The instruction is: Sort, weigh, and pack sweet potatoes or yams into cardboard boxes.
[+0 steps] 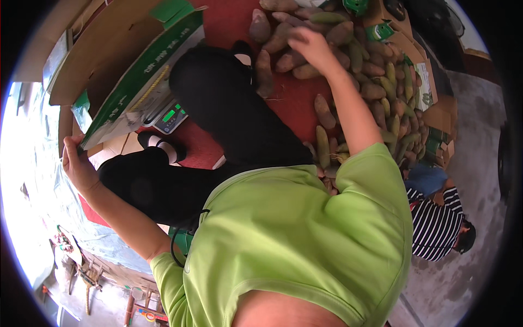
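Observation:
At the left, my left hand (80,166) is closed on the lower corner of a green and white cardboard carton (122,97), which stands tilted beside my legs. My right hand (313,48) is over the far part of a heap of long pinkish-brown and green produce (376,91), fruits or roots whose kind I cannot make out. Its fingers are blurred and partly hidden, so whether they grip a piece does not show. Single pieces (264,73) lie on the red floor covering close to my right hand.
Behind the carton's lower edge sits a digital scale (170,117) with a lit green display. Opened cardboard boxes (440,113) border the heap on the right. A person in a striped top (436,223) bends down at the right. My black-trousered legs (218,92) spread across the middle.

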Action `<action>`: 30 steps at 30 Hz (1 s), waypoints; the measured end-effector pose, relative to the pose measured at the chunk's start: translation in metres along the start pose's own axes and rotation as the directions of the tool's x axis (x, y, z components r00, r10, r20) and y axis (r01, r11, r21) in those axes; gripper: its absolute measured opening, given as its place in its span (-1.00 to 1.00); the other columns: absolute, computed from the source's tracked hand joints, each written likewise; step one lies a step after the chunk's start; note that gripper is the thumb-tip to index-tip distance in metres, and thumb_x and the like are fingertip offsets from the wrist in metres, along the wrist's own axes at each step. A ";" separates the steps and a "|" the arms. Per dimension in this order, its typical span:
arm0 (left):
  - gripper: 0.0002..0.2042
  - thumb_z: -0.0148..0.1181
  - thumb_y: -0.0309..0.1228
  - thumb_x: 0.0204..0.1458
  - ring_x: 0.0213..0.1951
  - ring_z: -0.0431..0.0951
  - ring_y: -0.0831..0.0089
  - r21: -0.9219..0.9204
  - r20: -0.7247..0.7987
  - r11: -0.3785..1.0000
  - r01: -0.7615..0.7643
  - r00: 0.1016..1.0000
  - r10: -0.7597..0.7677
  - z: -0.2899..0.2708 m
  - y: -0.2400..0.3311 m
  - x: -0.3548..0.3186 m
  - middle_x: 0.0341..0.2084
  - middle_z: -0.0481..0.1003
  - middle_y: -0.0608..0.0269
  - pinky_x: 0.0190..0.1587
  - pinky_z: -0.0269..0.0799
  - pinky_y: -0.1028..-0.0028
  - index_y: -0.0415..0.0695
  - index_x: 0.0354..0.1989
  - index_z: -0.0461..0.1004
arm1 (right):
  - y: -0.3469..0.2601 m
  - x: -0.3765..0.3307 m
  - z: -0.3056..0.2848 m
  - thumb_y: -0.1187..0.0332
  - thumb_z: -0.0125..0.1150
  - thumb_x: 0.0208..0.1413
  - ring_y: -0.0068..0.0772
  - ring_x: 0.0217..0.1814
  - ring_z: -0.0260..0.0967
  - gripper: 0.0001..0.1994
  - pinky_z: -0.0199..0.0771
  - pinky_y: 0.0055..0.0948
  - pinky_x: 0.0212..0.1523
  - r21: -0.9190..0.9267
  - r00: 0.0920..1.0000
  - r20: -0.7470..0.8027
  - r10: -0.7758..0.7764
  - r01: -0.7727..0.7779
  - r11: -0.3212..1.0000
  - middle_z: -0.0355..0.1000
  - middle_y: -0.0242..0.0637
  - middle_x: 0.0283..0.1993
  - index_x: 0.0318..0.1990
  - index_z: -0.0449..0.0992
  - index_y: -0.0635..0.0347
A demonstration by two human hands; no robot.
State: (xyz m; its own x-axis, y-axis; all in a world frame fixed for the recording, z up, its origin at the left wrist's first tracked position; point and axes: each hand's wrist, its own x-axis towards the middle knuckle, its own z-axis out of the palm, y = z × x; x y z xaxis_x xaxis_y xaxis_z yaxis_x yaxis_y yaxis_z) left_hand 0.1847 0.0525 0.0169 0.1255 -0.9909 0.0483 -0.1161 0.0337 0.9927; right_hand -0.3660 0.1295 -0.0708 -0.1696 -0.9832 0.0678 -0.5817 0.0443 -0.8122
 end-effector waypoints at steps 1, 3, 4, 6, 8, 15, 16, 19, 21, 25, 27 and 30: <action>-0.67 0.01 -0.23 0.14 -0.35 0.41 0.51 -0.001 -0.036 1.000 0.011 0.999 -0.011 -0.001 0.001 -0.001 -0.48 0.46 0.21 -0.20 0.30 0.53 -0.28 -0.47 0.46 | 0.030 -0.025 0.000 0.35 0.17 -0.04 -0.34 -0.22 0.42 -0.74 0.39 -0.42 -0.20 -0.033 0.989 0.001 0.149 -0.149 0.988 0.48 -0.17 -0.27 -0.18 0.47 0.27; -0.65 0.00 -0.20 0.14 -0.32 0.42 0.45 0.007 -0.093 1.000 0.020 0.995 -0.019 -0.013 0.002 -0.001 -0.45 0.45 0.17 -0.15 0.32 0.50 -0.29 -0.44 0.45 | 0.078 -0.076 0.004 0.33 0.20 -0.08 -0.23 -0.21 0.43 -0.72 0.39 -0.36 -0.16 -0.113 0.957 0.029 0.289 -0.285 0.952 0.47 -0.12 -0.27 -0.19 0.48 0.25; -0.65 0.00 -0.20 0.14 -0.32 0.42 0.45 0.009 -0.080 1.000 0.025 0.997 -0.024 -0.014 0.002 0.000 -0.45 0.45 0.17 -0.15 0.32 0.50 -0.29 -0.44 0.45 | 0.109 -0.103 0.003 0.32 0.20 -0.10 -0.17 -0.20 0.43 -0.71 0.38 -0.33 -0.15 -0.237 0.947 0.045 0.319 -0.300 0.924 0.47 -0.09 -0.27 -0.19 0.48 0.25; -0.62 -0.01 -0.18 0.14 -0.29 0.43 0.40 -0.063 -0.124 0.998 0.028 0.992 -0.035 0.002 -0.005 0.010 -0.44 0.44 0.13 -0.15 0.33 0.48 -0.32 -0.44 0.44 | 0.211 -0.194 -0.005 0.31 0.19 -0.13 -0.08 -0.17 0.41 -0.69 0.38 -0.27 -0.14 -0.501 0.955 0.017 0.296 -0.248 0.829 0.46 -0.03 -0.26 -0.20 0.48 0.24; -0.59 -0.03 -0.15 0.15 -0.27 0.44 0.34 -0.091 -0.091 0.994 0.053 0.994 -0.062 -0.010 -0.012 0.016 -0.43 0.45 0.09 -0.13 0.34 0.43 -0.35 -0.41 0.45 | 0.234 -0.232 0.004 0.35 0.08 -0.11 -0.08 -0.16 0.41 -0.75 0.40 -0.24 -0.18 -0.649 0.851 0.108 0.514 -0.331 0.685 0.44 0.01 -0.24 -0.25 0.49 0.25; -0.51 -0.12 -0.03 0.15 -0.19 0.44 0.20 -0.282 0.055 0.944 0.173 0.985 -0.164 -0.040 -0.017 0.025 -0.38 0.47 0.01 -0.02 0.28 0.27 -0.32 -0.37 0.45 | 0.241 -0.324 0.001 0.32 0.10 -0.13 -0.17 -0.44 0.39 -0.75 0.40 -0.24 -0.56 -0.497 0.498 0.102 0.861 -0.725 0.477 0.41 -0.03 -0.33 -0.31 0.48 0.29; -0.51 -0.12 -0.03 0.15 -0.19 0.44 0.20 -0.280 0.062 0.944 0.176 0.984 -0.165 -0.040 -0.019 0.028 -0.38 0.47 0.01 -0.02 0.28 0.27 -0.32 -0.37 0.45 | 0.246 -0.329 0.001 0.32 0.10 -0.13 -0.17 -0.44 0.39 -0.75 0.40 -0.24 -0.56 -0.494 0.493 0.100 0.864 -0.729 0.473 0.41 -0.03 -0.33 -0.31 0.48 0.29; -0.50 -0.13 -0.02 0.15 -0.18 0.44 0.20 -0.306 0.082 0.930 0.205 0.979 -0.189 -0.046 -0.014 0.024 -0.37 0.47 0.00 -0.01 0.28 0.25 -0.30 -0.37 0.45 | 0.237 -0.322 0.011 0.37 0.13 -0.13 -0.22 -0.43 0.39 -0.70 0.40 -0.30 -0.58 -0.479 0.390 0.086 0.917 -0.791 0.381 0.42 -0.07 -0.33 -0.18 0.45 0.26; -0.52 -0.16 -0.03 0.16 -0.18 0.45 0.25 -0.267 0.049 0.941 0.210 0.978 -0.205 -0.038 -0.011 0.022 -0.37 0.48 0.06 -0.01 0.26 0.27 -0.27 -0.38 0.46 | 0.231 -0.322 0.017 0.41 0.18 -0.15 -0.29 -0.42 0.40 -0.51 0.40 -0.34 -0.57 -0.335 0.319 -0.033 0.947 -0.896 0.290 0.42 -0.11 -0.26 0.04 0.33 0.18; -0.55 -0.19 -0.06 0.19 -0.21 0.46 0.34 -0.272 0.089 0.939 0.213 0.977 -0.195 -0.042 -0.012 0.018 -0.41 0.51 0.17 0.00 0.23 0.33 -0.21 -0.40 0.49 | 0.193 -0.305 0.031 0.39 0.25 -0.21 -0.34 -0.40 0.40 -0.28 0.41 -0.37 -0.56 -0.154 0.125 -0.027 0.992 -0.981 0.119 0.40 -0.12 -0.17 0.21 0.13 0.10; -0.54 -0.19 -0.07 0.19 -0.23 0.47 0.35 -0.294 0.092 0.937 0.189 0.981 -0.170 -0.043 -0.013 0.017 -0.43 0.51 0.16 -0.01 0.24 0.33 -0.21 -0.42 0.49 | 0.179 -0.297 0.032 0.35 0.31 -0.25 -0.32 -0.36 0.41 -0.19 0.44 -0.35 -0.43 -0.012 0.042 0.040 0.998 -0.999 0.042 0.36 -0.09 -0.05 0.25 0.07 0.08; -0.54 -0.18 -0.07 0.19 -0.24 0.47 0.35 -0.324 0.128 0.924 0.204 0.977 -0.171 -0.029 -0.021 0.027 -0.43 0.51 0.16 -0.02 0.24 0.33 -0.21 -0.44 0.49 | 0.239 -0.332 0.039 0.30 0.36 -0.30 -0.21 -0.17 0.42 -0.15 0.45 -0.30 -0.19 -0.385 0.318 -0.186 0.930 -0.894 0.229 0.31 -0.07 0.04 0.25 0.07 0.12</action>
State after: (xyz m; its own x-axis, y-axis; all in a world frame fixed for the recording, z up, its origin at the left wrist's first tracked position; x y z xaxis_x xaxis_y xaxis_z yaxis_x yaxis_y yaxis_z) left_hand 0.2188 0.0290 0.0001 0.0167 -0.9905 -0.1363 0.2372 -0.1285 0.9629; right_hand -0.4177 0.4593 -0.3098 -0.7427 -0.2386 -0.6256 -0.2878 0.9574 -0.0234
